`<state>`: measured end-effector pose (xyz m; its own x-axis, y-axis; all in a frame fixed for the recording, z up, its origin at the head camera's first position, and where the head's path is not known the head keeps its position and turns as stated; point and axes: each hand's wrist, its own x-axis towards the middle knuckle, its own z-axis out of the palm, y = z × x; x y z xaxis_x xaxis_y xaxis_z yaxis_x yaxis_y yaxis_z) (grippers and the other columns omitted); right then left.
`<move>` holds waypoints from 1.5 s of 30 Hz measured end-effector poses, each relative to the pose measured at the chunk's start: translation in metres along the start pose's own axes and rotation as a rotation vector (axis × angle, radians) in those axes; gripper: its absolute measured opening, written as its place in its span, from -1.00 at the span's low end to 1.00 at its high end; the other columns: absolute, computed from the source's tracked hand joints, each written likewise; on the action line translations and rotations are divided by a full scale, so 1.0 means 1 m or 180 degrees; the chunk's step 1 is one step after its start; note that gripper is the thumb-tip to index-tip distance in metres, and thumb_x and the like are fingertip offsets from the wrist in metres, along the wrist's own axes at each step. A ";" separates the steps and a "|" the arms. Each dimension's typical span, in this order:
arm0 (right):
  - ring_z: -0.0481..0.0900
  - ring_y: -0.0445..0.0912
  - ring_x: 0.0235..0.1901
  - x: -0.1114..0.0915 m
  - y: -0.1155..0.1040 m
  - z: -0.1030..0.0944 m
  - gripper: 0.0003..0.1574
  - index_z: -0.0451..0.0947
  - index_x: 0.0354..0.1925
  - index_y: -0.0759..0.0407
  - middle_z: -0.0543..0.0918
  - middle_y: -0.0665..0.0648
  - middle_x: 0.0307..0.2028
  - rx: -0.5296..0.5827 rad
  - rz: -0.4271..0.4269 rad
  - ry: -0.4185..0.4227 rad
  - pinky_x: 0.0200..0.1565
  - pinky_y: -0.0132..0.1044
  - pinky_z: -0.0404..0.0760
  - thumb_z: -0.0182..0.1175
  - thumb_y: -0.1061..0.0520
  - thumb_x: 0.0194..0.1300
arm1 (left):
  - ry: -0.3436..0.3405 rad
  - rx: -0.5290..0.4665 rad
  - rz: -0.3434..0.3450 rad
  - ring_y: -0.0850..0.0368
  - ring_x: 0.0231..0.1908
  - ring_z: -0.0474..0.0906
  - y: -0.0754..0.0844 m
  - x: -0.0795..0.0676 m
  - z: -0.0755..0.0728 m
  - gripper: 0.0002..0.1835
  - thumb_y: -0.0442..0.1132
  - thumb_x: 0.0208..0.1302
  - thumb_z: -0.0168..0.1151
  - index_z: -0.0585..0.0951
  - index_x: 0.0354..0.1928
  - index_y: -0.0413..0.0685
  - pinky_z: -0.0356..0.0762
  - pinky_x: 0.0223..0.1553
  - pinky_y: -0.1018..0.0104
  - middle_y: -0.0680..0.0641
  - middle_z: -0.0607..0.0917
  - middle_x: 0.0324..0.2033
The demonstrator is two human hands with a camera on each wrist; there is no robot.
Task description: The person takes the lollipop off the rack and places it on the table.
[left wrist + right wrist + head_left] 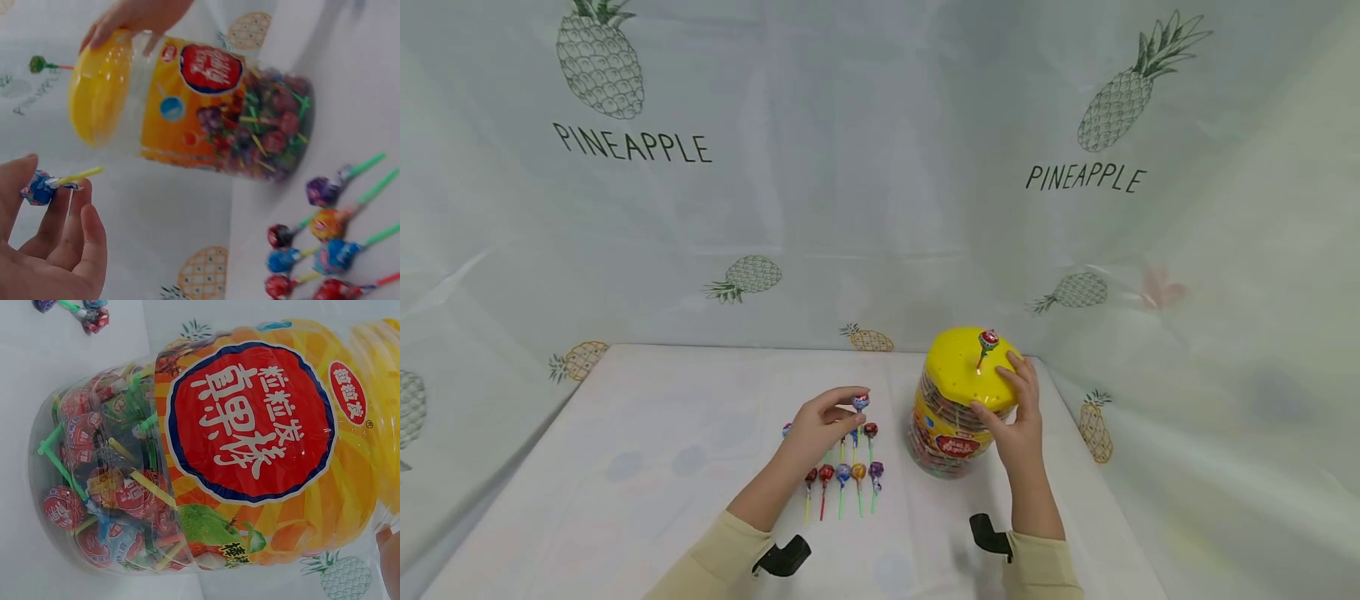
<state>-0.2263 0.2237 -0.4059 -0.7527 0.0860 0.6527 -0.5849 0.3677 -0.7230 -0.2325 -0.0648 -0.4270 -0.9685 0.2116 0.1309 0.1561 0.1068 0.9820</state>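
Observation:
My left hand (816, 427) pinches a lollipop in a blue wrapper (40, 187) between thumb and fingers, its yellow stick pointing away from the palm. To the right, a clear plastic candy jar (955, 446) with a yellow lid (951, 367) leans slightly. Around the lid's right side and front curl the fingers and thumb of my right hand (1021, 417). One lollipop (988, 340) stands upright by its stick in the lid's top. Inside the jar, many wrapped lollipops (81, 456) show below the orange label (300, 506). The right wrist view catches only a bit of the right hand.
Two rows of lollipops lie on the white-covered table (662, 442) left of the jar; a purple one (876, 471) ends the front row. The left hand partly hides the back row. A pineapple-print curtain (865, 167) hangs behind the table and along its sides.

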 end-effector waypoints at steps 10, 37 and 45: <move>-0.24 0.25 0.46 0.001 -0.001 0.000 -0.37 0.34 0.12 0.43 0.15 0.42 0.37 0.0009 0.0059 0.0003 0.31 0.36 -0.12 0.30 0.52 0.08 | 0.0403 0.0221 -0.0464 0.09 -0.21 0.60 -0.036 -0.017 -0.027 -0.50 -0.43 0.15 0.38 0.63 0.13 0.13 0.63 -0.24 0.19 -0.10 0.59 0.01; -0.26 0.19 0.47 0.000 -0.003 -0.002 -0.37 0.35 0.16 0.41 0.13 0.37 0.40 0.0005 0.0167 -0.0053 0.32 0.34 -0.12 0.30 0.49 0.12 | 0.0519 0.0713 -0.0944 0.10 -0.40 0.60 -0.108 -0.045 -0.054 -0.50 -0.58 0.02 0.37 0.61 0.08 -0.22 0.63 -0.41 0.22 -0.13 0.61 -0.28; -0.26 0.20 0.47 0.000 -0.002 -0.002 -0.37 0.35 0.15 0.41 0.14 0.36 0.40 0.0010 0.0141 -0.0056 0.33 0.34 -0.13 0.30 0.49 0.12 | 0.0403 0.1166 -0.1083 0.11 -0.42 0.53 -0.117 -0.047 -0.057 -0.50 -0.48 -0.03 0.46 0.63 0.05 -0.17 0.53 -0.42 0.23 -0.06 0.61 -0.34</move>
<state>-0.2246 0.2248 -0.4040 -0.7831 0.0859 0.6159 -0.5517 0.3611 -0.7518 -0.2166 -0.1425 -0.5403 -0.9886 -0.0113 -0.1498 -0.1363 0.4873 0.8625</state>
